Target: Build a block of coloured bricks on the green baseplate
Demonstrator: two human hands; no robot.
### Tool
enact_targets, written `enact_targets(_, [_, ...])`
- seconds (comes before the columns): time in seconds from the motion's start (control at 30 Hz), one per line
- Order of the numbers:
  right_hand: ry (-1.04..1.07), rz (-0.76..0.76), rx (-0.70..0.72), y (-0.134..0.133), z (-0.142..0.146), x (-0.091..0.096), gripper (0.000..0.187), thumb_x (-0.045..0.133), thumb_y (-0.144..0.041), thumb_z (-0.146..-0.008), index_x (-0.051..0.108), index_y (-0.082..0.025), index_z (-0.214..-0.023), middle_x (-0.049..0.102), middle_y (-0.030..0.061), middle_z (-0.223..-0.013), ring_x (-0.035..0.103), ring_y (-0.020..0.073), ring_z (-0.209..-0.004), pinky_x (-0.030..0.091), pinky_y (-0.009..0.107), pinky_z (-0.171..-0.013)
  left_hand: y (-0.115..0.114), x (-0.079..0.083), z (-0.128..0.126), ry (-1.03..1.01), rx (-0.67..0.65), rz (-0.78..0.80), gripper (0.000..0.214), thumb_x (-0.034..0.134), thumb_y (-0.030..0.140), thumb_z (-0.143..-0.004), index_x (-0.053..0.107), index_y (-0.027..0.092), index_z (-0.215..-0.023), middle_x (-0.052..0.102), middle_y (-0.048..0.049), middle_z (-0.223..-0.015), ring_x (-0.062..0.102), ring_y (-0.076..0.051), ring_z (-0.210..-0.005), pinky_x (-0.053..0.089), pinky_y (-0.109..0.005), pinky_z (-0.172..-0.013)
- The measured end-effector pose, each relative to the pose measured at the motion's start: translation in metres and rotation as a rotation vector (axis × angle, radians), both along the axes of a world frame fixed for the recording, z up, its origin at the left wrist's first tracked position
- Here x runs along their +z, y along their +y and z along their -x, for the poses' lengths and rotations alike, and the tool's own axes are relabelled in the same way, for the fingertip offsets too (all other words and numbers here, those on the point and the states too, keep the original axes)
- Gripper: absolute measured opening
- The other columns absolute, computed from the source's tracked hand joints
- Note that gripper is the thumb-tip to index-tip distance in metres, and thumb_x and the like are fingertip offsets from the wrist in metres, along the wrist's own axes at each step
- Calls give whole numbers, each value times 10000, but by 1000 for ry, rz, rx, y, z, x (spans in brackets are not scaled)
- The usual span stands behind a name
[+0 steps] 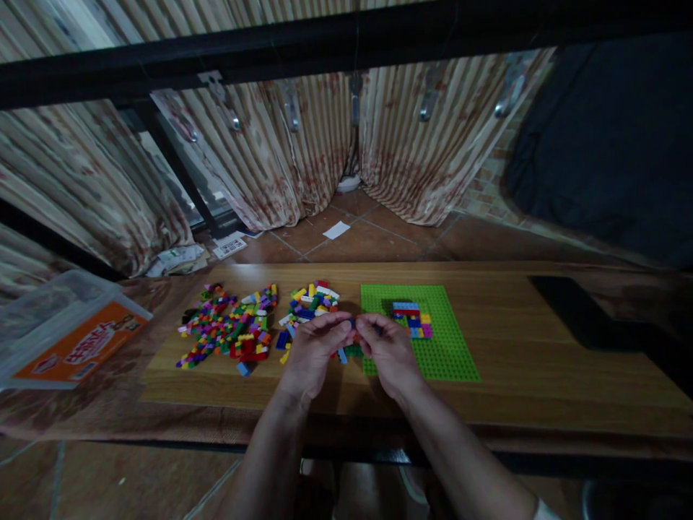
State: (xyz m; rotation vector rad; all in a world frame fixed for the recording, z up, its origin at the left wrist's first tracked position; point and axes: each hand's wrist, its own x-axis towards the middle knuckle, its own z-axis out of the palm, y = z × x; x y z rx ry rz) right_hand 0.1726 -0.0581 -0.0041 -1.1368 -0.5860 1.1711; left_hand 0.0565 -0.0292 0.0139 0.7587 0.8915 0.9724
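Note:
My left hand (319,350) and my right hand (390,352) meet over the board, both closed in a pinch. Between their fingertips is a small dark blue toy brick (354,325), mostly hidden by the fingers. Just right of my right hand lies a green studded baseplate (449,354). It carries a low build of blue, red, yellow and pink bricks (414,320). Behind and left of my left hand spreads a small pile of loose bricks (308,303). A light blue brick (342,355) lies below my fingers, between the two hands.
A larger pile of mixed bricks (232,325) covers the left part of the wooden board (509,383). Beyond its left end stands a clear plastic box (76,332) with an orange label. At the right lies a flat black object (579,310). Striped curtains (303,152) hang behind.

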Motion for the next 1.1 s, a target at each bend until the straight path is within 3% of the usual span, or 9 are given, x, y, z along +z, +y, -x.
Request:
enact_targets(0.2, [233,71,42,0,-9,3,326,840,-388,-538,644,-168,-678,608,-26,-621,467,57,-515,341,189,-453,9,1,10,-4,98,20,286,815,231,-633,717,111,-874,721,-56,-820,679,-133,-703,556,-247,-703])
enact_targets(0.4, [264,50,40,3,-8,-4,260,827,-330,-566,669,-174,-703,650,-8,-690,596,107,-677,484,249,-658,13,-1,19,90,131,21,191,718,212,-721,700,108,-880,722,-79,-843,690,-155,-724,557,-271,-726])
enact_targets(0.67, [213,4,-52,16,7,-9,255,797,-287,-551,707,-221,-781,712,5,-869,638,170,-883,492,322,-804,15,-3,21,187,152,14,165,669,213,-735,684,104,-856,719,-89,-839,697,-180,-720,551,-310,-743])
enact_targets(0.8, [216,19,29,18,9,-6,280,761,-341,-616,715,-231,-870,721,21,-970,638,196,-947,516,336,-769,17,-3,23,234,147,-7,161,671,205,-723,677,109,-851,709,-74,-797,694,-174,-704,545,-293,-720])
enact_targets(1.1, [95,-17,79,18,1,2,301,707,-389,-675,713,-249,-942,715,25,-1098,604,206,-1121,438,365,-978,23,-12,27,544,146,-112,104,611,168,-738,707,156,-777,691,-50,-728,664,-184,-641,507,-279,-613])
